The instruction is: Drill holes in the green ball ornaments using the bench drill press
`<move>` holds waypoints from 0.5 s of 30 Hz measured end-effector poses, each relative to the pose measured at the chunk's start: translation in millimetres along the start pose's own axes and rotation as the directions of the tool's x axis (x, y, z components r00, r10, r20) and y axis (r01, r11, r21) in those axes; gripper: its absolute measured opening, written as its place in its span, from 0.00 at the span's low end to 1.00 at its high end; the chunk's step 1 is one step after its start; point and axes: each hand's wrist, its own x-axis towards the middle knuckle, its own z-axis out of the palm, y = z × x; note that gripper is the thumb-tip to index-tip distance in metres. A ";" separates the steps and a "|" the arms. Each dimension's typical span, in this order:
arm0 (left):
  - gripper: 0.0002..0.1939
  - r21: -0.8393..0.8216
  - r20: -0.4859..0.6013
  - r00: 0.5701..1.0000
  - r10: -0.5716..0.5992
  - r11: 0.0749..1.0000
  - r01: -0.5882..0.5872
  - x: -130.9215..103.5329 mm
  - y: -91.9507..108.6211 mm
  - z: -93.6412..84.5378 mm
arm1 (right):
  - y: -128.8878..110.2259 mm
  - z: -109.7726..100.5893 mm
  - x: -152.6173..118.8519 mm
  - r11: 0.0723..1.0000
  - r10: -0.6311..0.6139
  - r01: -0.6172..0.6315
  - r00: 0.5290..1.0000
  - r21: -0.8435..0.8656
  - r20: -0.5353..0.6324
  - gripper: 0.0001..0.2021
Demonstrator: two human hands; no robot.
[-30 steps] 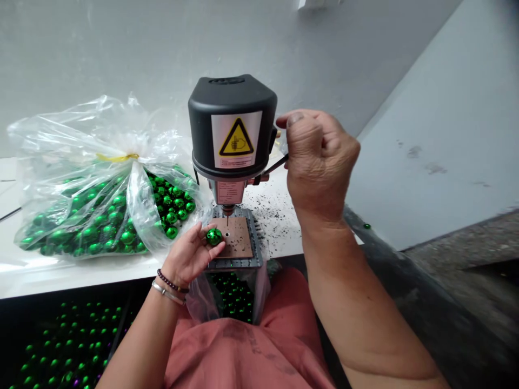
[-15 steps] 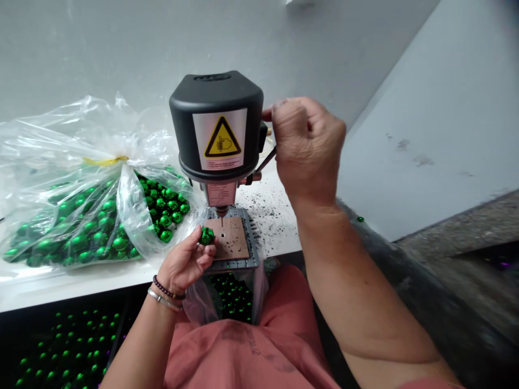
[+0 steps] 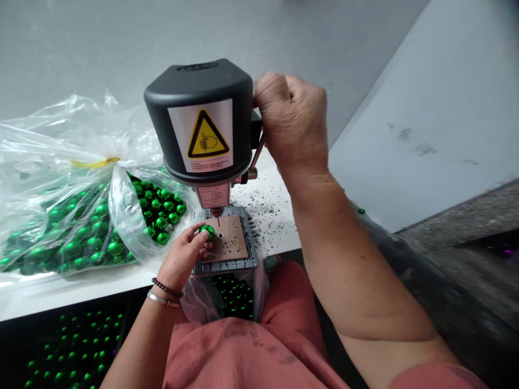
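Note:
A black drill press with a yellow warning label stands on the white table. My right hand is closed around its lever, high at the right of the machine head. My left hand pinches a shiny green ball between thumb and fingers. The ball is over the brown board on the drill base, just left of the small hole and close to the thin drill bit. Dark shavings lie on the board.
At the left a tied clear plastic bag holds several green balls. More balls lie in an open bag below the drill base and in a dark container at lower left. Shavings dot the white table.
The ball in my left hand has moved slightly up and turned, nearer the drill bit. The view has shifted, and the machine head and my right hand appear farther left and higher.

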 end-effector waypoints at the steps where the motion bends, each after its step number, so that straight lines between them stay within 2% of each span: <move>1: 0.23 0.102 -0.004 0.999 0.040 0.994 -0.039 2.6 -0.7 1.7 | 0.3 0.0 -0.2 1.000 -0.001 0.001 1.000 0.006 -0.002 0.17; 4: 0.22 0.388 0.017 0.992 0.127 0.913 -0.124 9.8 -1.9 6.7 | 1.7 0.5 -0.2 1.000 -0.001 0.001 1.000 0.030 -0.002 0.17; 6: 0.22 0.510 0.032 0.988 0.151 0.848 -0.146 12.9 -2.0 9.4 | 2.6 0.8 0.0 0.999 0.003 -0.004 1.000 0.043 0.002 0.17; 9: 0.21 0.642 0.055 0.980 0.190 0.745 -0.180 13.6 -0.2 12.5 | 3.8 1.4 -0.3 0.998 0.008 -0.007 1.000 0.062 -0.004 0.18; 15: 0.18 0.836 0.143 0.955 0.260 0.484 -0.257 12.2 5.6 17.5 | 4.2 1.3 -2.6 0.998 -0.018 0.019 1.000 0.061 -0.014 0.19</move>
